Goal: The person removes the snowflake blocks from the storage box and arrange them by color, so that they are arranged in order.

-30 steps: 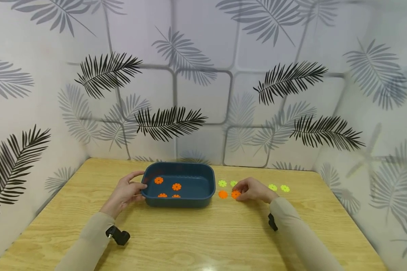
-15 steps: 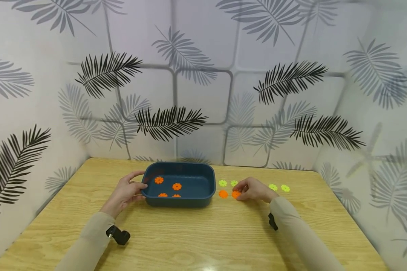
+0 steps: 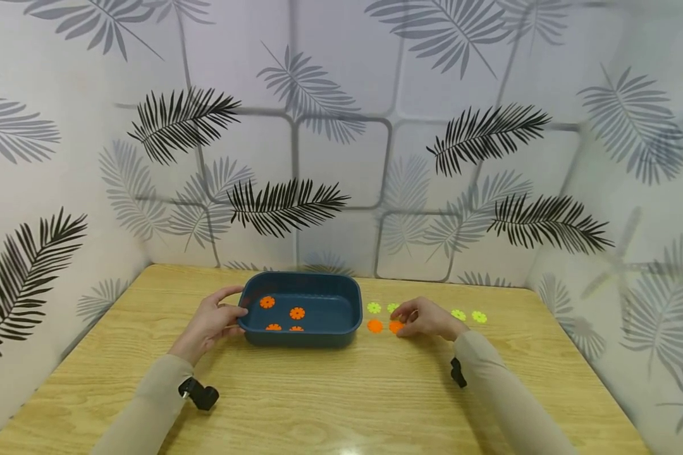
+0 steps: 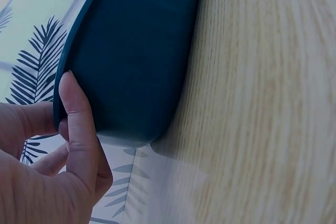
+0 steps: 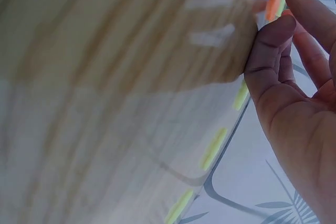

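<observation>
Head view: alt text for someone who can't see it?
Left hand grips a blue tray holding orange discs; right hand pinches another orange disc on a wooden table. One more orange disc and yellow discs lie nearby.

Leaf-printed walls (image 3: pixel 341 164) around a wood-grained table (image 3: pixel 319 398)

The walls stand behind the table and along both its sides, pale grey-white, with five dark fronds (image 3: pixel 287 207) (crisp, almost inked) among many softer grey fronds (image 3: pixel 313 98), a few of them cut off by the top of the head view. Grey lines (image 3: pixel 293 158) with rounded corners cross the far side like a loose grid, and a pale cross-shaped mark (image 3: pixel 619 259) shows on the right. The table is light yellowish, its grain running mostly side to side, with a small bright glare (image 3: pixel 350 451) at the bottom of the head view.
</observation>
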Action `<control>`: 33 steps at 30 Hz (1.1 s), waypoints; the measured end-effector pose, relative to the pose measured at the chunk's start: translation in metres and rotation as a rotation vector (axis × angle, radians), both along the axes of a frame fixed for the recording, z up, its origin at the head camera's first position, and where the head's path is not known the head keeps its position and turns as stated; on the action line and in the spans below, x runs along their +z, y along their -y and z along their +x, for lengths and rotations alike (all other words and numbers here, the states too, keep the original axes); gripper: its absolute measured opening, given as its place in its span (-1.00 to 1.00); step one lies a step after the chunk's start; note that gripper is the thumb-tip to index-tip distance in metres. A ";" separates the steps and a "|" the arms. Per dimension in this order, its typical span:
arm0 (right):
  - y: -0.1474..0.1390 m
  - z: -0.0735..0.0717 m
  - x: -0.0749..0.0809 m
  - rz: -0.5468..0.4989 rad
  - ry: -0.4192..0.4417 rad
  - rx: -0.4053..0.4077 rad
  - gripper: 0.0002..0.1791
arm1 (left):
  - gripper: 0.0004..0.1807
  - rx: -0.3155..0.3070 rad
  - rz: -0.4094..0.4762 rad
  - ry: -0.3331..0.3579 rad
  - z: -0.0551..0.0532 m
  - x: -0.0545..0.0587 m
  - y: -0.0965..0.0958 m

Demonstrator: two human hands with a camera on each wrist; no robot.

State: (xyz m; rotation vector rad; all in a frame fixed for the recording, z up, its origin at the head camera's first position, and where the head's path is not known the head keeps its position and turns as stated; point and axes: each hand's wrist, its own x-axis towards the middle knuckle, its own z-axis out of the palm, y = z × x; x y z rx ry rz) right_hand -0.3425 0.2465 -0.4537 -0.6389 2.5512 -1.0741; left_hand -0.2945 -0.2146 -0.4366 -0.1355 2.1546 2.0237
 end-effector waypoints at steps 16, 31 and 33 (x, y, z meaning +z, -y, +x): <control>0.012 0.000 0.006 -0.152 0.107 -0.037 -0.71 | -0.32 0.008 0.000 0.008 -0.001 -0.001 0.001; 0.041 0.009 0.025 -0.209 0.119 0.003 -0.61 | -0.31 0.017 0.005 0.019 -0.004 -0.004 0.001; 0.045 0.010 0.026 -0.223 0.124 0.012 -0.60 | -0.32 0.021 0.000 0.018 -0.003 -0.004 0.000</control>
